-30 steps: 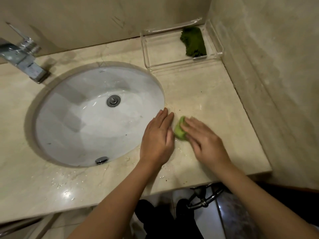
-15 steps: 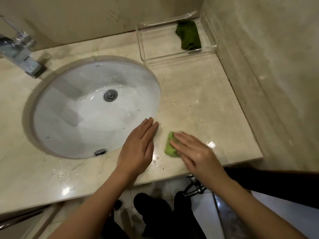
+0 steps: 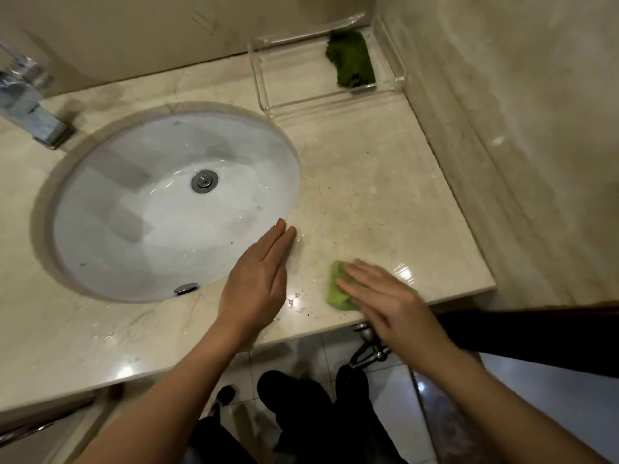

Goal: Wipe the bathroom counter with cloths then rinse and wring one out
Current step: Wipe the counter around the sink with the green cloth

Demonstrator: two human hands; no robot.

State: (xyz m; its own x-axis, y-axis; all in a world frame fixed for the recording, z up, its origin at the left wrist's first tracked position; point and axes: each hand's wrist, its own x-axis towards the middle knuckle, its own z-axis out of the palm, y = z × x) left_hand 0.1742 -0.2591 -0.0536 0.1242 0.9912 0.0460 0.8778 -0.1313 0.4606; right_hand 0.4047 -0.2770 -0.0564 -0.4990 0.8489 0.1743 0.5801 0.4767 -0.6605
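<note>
Two hands are out over the desk, apart from each other. The left hand is flat, its straight fingers together and its fingertips at the right rim of the sink; whether the palm touches the desk cannot be told. The right hand presses with straight fingers on a light green cloth close to the desk's front edge, toward its front right corner. A dark green cloth lies in the right end of a clear tray at the back right corner. A blurred tap stands at the back left.
</note>
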